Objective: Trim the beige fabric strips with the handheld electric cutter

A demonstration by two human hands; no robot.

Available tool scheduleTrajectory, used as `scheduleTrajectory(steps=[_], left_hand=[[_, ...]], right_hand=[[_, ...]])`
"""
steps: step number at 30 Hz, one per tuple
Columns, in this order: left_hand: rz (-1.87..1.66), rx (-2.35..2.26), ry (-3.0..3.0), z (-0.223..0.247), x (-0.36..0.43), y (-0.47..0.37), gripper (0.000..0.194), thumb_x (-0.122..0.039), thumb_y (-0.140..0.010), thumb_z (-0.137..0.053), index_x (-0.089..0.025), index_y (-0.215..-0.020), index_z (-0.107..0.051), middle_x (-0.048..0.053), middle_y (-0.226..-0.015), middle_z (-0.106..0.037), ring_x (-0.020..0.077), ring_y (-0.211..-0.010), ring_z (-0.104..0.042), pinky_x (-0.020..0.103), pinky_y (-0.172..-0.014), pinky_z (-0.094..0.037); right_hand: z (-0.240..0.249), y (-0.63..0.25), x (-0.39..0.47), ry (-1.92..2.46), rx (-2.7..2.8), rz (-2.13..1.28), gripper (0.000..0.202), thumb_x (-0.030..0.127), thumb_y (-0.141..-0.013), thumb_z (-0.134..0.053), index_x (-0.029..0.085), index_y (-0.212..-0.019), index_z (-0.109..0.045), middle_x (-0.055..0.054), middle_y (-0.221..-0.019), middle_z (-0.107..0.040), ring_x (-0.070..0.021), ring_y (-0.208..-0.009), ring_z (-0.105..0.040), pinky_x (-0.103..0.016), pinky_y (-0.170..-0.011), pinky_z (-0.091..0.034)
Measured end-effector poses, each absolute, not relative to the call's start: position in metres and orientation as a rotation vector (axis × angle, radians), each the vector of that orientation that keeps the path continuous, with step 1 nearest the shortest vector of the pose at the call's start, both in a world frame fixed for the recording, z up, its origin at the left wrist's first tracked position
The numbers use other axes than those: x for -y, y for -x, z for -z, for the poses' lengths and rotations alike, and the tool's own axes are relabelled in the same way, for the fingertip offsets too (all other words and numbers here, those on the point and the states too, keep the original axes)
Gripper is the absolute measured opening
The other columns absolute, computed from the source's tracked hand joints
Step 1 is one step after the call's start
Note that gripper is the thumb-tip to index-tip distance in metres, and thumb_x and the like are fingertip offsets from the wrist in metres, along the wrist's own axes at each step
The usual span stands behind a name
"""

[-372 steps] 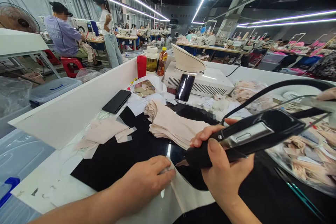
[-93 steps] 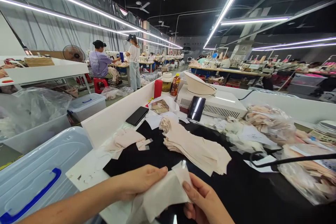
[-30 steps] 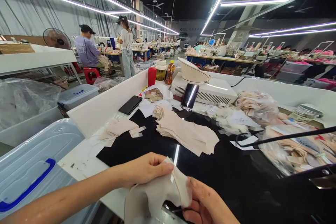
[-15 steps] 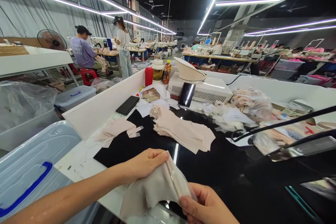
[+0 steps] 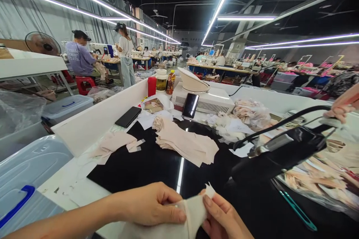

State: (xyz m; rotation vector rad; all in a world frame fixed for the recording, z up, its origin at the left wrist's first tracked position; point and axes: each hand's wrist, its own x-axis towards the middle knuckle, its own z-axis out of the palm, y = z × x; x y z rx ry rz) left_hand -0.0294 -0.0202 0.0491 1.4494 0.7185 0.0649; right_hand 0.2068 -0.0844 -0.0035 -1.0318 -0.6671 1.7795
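Head view: fingertips of the left hand (image 5: 154, 203) and right hand (image 5: 221, 214) pinched a pale fabric piece (image 5: 196, 211) at bottom center, below a fabric stack (image 5: 186, 142) on a black panel (image 5: 126, 171) mid-frame.

Off-white cloth (image 5: 196, 210), black work surface (image 5: 131, 173)

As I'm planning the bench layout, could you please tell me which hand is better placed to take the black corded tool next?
Probably the right hand: it is nearer the black corded tool, while the left hand is farther. Both grip the pale cloth, so the right must let go first.
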Motion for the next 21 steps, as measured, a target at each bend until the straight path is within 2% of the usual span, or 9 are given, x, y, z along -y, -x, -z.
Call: scheduleTrajectory(steps=[3, 6, 9, 15, 18, 21], left_hand=[[0.031, -0.790, -1.423, -0.049, 0.015, 0.043, 0.065, -0.082, -0.077, -0.075, -0.019, -0.093, -0.068, -0.004, -0.070, -0.051, 0.0101, -0.058, -0.039, 0.020, -0.050, -0.029], [0.054, -0.934, -1.625, -0.047, 0.004, 0.057, 0.049, -0.068, -0.089, -0.066, -0.019, -0.093, -0.072, -0.005, -0.064, -0.050, 0.0105, -0.053, -0.035, 0.021, -0.048, -0.028], [0.007, -1.108, -1.858, -0.046, -0.008, 0.064, 0.036, -0.052, -0.093, -0.059, -0.019, -0.089, -0.074, -0.004, -0.064, -0.053, 0.0123, -0.054, -0.039, 0.023, -0.050, -0.028], [-0.153, -1.336, -2.240, -0.045, -0.022, 0.066, 0.021, -0.031, -0.098, -0.057, -0.021, -0.086, -0.070, 0.000, -0.076, -0.066, 0.0185, -0.068, -0.057, 0.026, -0.059, -0.031], [-0.205, -1.391, -2.425, -0.038, -0.027, 0.065, 0.019, -0.023, -0.102, -0.053, -0.020, -0.092, -0.068, 0.003, -0.081, -0.068, 0.0209, -0.072, -0.061, 0.027, -0.065, -0.040], [-0.296, -1.400, -2.590, -0.032, -0.027, 0.061, 0.021, -0.012, -0.103, -0.047, -0.015, -0.098, -0.068, 0.012, -0.103, -0.071, 0.0270, -0.093, -0.067, 0.037, -0.084, -0.052]], right_hand=[[-0.002, -0.221, 0.088, 1.235, 0.672, -1.614, 0.048, 0.056, -0.067, -0.097, 0.017, -0.088, -0.079, 0.002, -0.061, -0.060, -0.0122, -0.057, -0.055, -0.027, -0.059, -0.050], [-0.004, -0.226, 0.082, 1.388, 0.793, -1.457, 0.055, 0.063, -0.068, -0.094, 0.016, -0.091, -0.079, 0.003, -0.055, -0.057, -0.0099, -0.051, -0.049, -0.025, -0.053, -0.042], [-0.004, -0.225, 0.065, 1.505, 1.037, -1.297, 0.056, 0.069, -0.074, -0.085, 0.016, -0.090, -0.079, 0.001, -0.057, -0.063, -0.0104, -0.049, -0.051, -0.025, -0.052, -0.040], [-0.003, -0.224, 0.028, 1.534, 1.275, -1.157, 0.049, 0.066, -0.078, -0.079, 0.017, -0.088, -0.076, -0.001, -0.059, -0.070, -0.0132, -0.046, -0.057, -0.027, -0.052, -0.045], [-0.004, -0.224, 0.013, 1.556, 1.351, -1.046, 0.044, 0.061, -0.082, -0.075, 0.018, -0.090, -0.076, -0.001, -0.060, -0.070, -0.0155, -0.046, -0.060, -0.029, -0.054, -0.049], [-0.004, -0.223, 0.005, 1.567, 1.428, -0.901, 0.039, 0.053, -0.088, -0.070, 0.018, -0.105, -0.075, -0.004, -0.070, -0.074, -0.0184, -0.053, -0.063, -0.032, -0.056, -0.052]])
